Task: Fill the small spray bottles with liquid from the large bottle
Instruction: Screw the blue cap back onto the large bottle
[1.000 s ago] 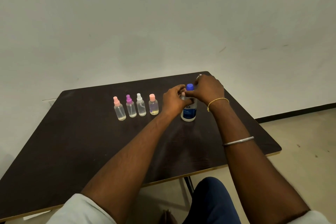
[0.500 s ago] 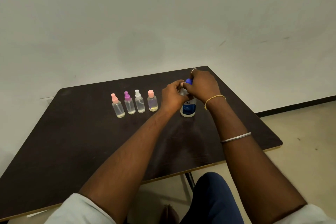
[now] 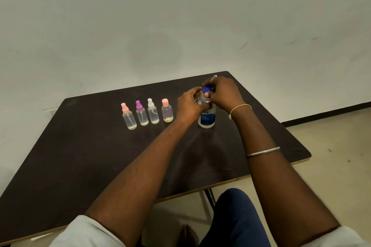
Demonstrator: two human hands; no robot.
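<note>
The task looks to be at its very start, with nothing poured yet. The four spray bottles [image 3: 142,115] stand upright in a row toward the far edge of the tabletop [image 3: 90,162]. All of them have their tops on, and each is mostly empty, showing only a thin pale layer of liquid at the bottom. The large bottle [image 3: 206,117] stands upright just right of that row, nearer the far right corner, with its blue cap [image 3: 206,88] on. The step in hand appears to be taking that cap off. The left hand [image 3: 188,104] is wrapped around the bottle's upper body and shoulder, steadying it on the tabletop. The right hand [image 3: 224,92] sits over the top with its fingers curled round the cap, clamped on it. So the bottle sits directly between and under both hands, touching each, while the nearest spray bottle, the pink-capped one [image 3: 167,111], is just beside the left hand but apart from it. Everything remains to be done: opening the large bottle, uncapping each small one, pouring, and closing them.
</note>
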